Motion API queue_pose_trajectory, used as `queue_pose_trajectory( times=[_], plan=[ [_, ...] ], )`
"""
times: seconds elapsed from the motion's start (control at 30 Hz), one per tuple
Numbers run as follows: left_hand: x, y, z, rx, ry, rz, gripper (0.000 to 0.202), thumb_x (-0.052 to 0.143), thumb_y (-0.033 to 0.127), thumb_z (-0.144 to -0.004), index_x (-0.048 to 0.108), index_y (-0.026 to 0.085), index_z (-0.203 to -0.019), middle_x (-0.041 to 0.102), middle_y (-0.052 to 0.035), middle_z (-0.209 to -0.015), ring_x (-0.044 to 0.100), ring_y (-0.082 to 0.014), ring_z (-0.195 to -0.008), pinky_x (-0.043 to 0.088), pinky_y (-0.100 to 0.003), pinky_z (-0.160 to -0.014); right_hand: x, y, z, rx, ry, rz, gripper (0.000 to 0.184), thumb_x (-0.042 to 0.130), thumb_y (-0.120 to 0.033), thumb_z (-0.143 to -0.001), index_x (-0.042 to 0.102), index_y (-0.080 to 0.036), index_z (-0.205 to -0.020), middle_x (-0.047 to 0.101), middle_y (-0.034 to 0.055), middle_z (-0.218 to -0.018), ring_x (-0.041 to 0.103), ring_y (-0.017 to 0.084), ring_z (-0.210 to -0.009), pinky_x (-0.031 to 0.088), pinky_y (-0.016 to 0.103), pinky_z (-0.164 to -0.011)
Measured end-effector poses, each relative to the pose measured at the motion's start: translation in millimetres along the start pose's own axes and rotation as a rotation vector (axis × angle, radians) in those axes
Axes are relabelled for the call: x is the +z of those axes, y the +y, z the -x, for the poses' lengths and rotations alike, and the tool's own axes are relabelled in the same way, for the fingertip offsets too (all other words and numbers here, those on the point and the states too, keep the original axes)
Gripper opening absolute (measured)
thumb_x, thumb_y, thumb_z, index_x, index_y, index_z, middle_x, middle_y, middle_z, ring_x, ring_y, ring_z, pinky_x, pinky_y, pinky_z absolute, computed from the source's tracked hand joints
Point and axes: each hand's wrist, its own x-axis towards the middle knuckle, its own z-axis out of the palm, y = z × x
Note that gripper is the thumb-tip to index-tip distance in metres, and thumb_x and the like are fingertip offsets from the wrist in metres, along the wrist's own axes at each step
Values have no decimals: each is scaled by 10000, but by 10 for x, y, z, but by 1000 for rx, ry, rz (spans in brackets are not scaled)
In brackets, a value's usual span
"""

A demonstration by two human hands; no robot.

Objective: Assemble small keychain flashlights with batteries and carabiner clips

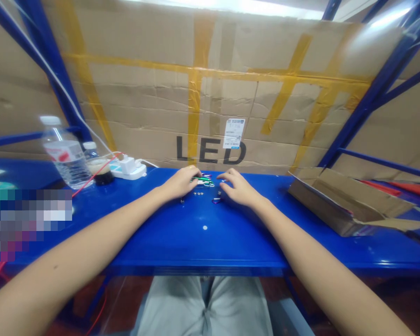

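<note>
Both my arms reach forward over a glossy blue table [203,242]. My left hand [181,183] rests palm down with its fingers curled onto a small heap of colourful metal bits [205,180], green, purple and silver. My right hand [236,187] lies just right of the heap, fingers bent and spread over it, with a small purple piece [216,200] by its thumb. Several tiny silver discs [198,192] lie between the hands. A lone white dot [205,227] sits nearer to me. What either hand holds is too small to make out.
A clear water bottle [66,156], a small dark bottle [98,165] and a white power strip [129,168] stand at the back left. An open cardboard box [350,200] lies on the right. A taped cardboard sheet marked LED [210,93] closes off the back, framed by blue rack struts.
</note>
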Motion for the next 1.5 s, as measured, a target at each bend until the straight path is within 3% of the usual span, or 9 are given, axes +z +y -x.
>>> queue_pose_trajectory(
  times=[0.1, 0.17, 0.3, 0.5, 0.6, 0.8, 0.97, 1.13, 1.5],
  plan=[
    [-41, 107, 4, 57, 143, 141, 167, 504, 162, -899, 629, 187, -1007, 667, -65, -1023, 618, -198, -964, 484, -344, -885, 1, -60, 1, 9, 125, -121, 333, 589, -280, -880, 658, -160, -1183, 607, 124, -1143, 573, 247, -1102, 439, 403, -1001],
    [-62, 202, 11, 104, 201, 207, 157, 502, 149, -904, 620, 185, -1001, 664, -58, -1011, 618, -184, -949, 490, -336, -877, 15, -103, -5, 33, 110, -264, 325, 612, -304, -859, 657, -172, -1152, 646, 109, -1138, 594, 240, -1064, 458, 395, -956],
    [-71, 339, 23, 125, 271, 270, 155, 482, 117, -905, 598, 174, -991, 656, -58, -983, 619, -174, -921, 501, -325, -851, 36, -134, -22, 105, -16, -560, 251, 567, -372, -868, 674, -151, -921, 668, 44, -820, 595, 181, -753, 474, 329, -731],
    [-44, 338, 39, 261, 208, 226, 219, 507, 160, -941, 608, 171, -1134, 663, -83, -1069, 621, -183, -991, 499, -334, -894, 3, -186, -7, 134, -17, -637, 288, 615, -437, -820, 650, -152, -829, 586, -9, -683, 505, 137, -629, 401, 280, -617],
    [-59, 343, 50, 291, 196, 114, 182, 517, 218, -960, 639, 174, -1088, 668, -83, -1006, 611, -200, -964, 500, -338, -867, 5, -265, 9, 102, -7, -565, 281, 595, -430, -843, 630, -159, -777, 564, -17, -657, 493, 130, -623, 400, 272, -609],
    [-119, 381, 51, 113, 151, -138, 240, 443, 242, -977, 671, 171, -945, 686, -89, -860, 622, -224, -846, 480, -344, -773, -4, -347, 34, 251, -51, -756, 251, 619, -413, -854, 506, -192, -815, 676, 33, -722, 640, 160, -594, 512, 282, -541],
    [-174, 322, 42, -68, 162, 83, 272, 417, 320, -995, 646, 184, -940, 717, -71, -917, 653, -219, -866, 474, -338, -775, -43, -318, 41, 256, -20, -780, 227, 627, -362, -872, 459, -209, -862, 609, -33, -579, 610, 148, -454, 491, 250, -410],
    [-153, 227, 32, -116, 144, 272, 192, 466, 302, -962, 624, 195, -940, 714, -43, -932, 654, -206, -895, 483, -331, -806, -33, -287, 37, 274, -19, -677, 198, 608, -321, -902, 476, -199, -819, 590, -35, -547, 578, 116, -441, 476, 217, -409],
    [-35, 38, 55, -3, -24, 176, 247, 471, 245, -947, 660, 224, -1106, 714, -66, -1157, 655, -237, -1066, 488, -379, -938, -36, -204, 14, 324, 1, -623, 186, 623, -284, -887, 486, -197, -795, 586, -23, -548, 576, 118, -453, 437, 208, -387]
  ],
)
